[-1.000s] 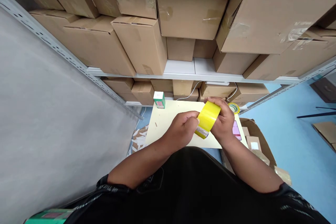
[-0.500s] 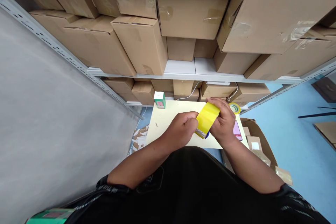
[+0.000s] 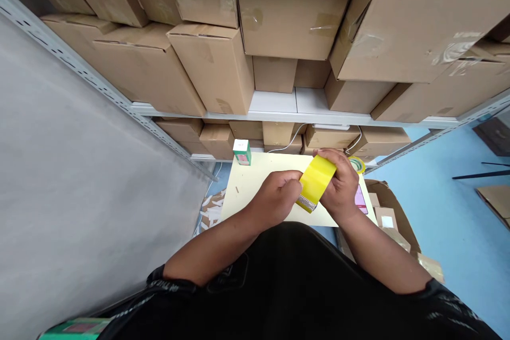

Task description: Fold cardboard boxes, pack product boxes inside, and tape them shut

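A yellow tape roll (image 3: 316, 181) is held above a small pale yellow table (image 3: 255, 178). My right hand (image 3: 340, 188) wraps around the roll from the right side. My left hand (image 3: 277, 195) pinches at the roll's left edge with its fingertips. A second, smaller tape roll (image 3: 357, 163) lies on the table just beyond my right hand. A pink phone (image 3: 360, 197) lies on the table, partly hidden under my right hand.
A small green and white box (image 3: 241, 151) stands at the table's far left corner. Metal shelves (image 3: 279, 114) packed with cardboard boxes rise behind the table. An open carton (image 3: 392, 218) with scraps sits on the blue floor at right. Paper scraps (image 3: 209, 212) lie left of the table.
The yellow roll has turned slightly between my hands and stays in the same place. Both hands keep their hold.
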`<state>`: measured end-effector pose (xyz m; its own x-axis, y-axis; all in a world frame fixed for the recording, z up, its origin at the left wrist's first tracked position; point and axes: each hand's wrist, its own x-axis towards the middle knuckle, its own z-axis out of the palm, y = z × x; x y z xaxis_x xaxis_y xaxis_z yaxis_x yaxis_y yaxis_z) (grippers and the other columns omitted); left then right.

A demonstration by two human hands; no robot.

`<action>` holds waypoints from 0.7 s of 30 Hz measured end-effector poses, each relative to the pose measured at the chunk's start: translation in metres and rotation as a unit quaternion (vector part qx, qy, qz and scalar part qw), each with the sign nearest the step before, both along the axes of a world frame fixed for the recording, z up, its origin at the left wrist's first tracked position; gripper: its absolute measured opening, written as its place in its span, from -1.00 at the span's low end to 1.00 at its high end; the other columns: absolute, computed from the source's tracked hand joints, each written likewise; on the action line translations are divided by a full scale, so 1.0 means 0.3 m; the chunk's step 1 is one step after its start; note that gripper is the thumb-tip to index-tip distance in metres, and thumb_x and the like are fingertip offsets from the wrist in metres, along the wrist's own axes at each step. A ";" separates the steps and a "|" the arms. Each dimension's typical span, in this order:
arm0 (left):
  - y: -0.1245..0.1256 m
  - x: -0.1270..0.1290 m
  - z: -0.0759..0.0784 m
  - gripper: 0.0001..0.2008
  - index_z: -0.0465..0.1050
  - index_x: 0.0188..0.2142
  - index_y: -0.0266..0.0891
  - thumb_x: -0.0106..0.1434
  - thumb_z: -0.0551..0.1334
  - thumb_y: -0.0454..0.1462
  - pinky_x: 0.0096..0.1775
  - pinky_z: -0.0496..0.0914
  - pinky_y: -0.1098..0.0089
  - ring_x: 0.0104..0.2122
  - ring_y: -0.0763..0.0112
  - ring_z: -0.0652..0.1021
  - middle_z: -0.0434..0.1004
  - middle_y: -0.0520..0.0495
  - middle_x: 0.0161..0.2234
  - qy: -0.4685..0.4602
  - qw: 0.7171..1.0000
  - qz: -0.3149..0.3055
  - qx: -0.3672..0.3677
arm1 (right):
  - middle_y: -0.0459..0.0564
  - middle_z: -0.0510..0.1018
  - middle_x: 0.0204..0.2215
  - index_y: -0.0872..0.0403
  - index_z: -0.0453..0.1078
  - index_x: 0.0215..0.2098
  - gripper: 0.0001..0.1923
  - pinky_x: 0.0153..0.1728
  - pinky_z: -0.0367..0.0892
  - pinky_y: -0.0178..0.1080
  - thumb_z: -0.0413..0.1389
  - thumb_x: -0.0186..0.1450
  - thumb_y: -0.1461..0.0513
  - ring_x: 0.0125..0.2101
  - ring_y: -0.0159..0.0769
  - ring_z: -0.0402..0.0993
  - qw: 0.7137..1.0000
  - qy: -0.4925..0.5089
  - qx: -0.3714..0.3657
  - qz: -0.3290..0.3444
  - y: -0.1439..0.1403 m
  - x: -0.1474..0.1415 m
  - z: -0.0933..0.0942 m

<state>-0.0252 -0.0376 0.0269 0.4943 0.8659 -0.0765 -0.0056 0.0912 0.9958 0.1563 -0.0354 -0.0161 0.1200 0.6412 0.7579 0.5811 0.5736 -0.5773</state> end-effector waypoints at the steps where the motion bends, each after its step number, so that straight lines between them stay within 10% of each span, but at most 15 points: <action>1: 0.002 0.000 -0.002 -0.82 0.32 -0.51 -0.22 0.20 0.09 -0.25 -0.40 0.18 0.40 -0.48 0.42 0.29 0.27 0.04 -0.53 0.002 1.000 -0.001 0.007 | 0.05 0.66 -0.10 -0.06 0.52 0.05 -0.66 -0.05 0.55 0.02 0.18 0.33 0.32 -0.06 -0.05 0.63 1.000 -0.006 0.004 -0.003 0.002 0.002 -0.002; 21: 0.036 0.013 -0.017 -0.78 0.35 -0.51 -0.22 0.24 0.06 -0.24 -0.39 0.20 0.38 -0.46 0.38 0.31 0.29 0.02 -0.52 -0.017 1.000 0.002 -0.009 | 0.07 0.66 -0.08 -0.05 0.48 0.05 -0.68 -0.06 0.56 0.04 0.12 0.36 0.30 -0.07 -0.05 0.64 0.996 -0.055 0.053 -0.055 0.035 0.011 -0.018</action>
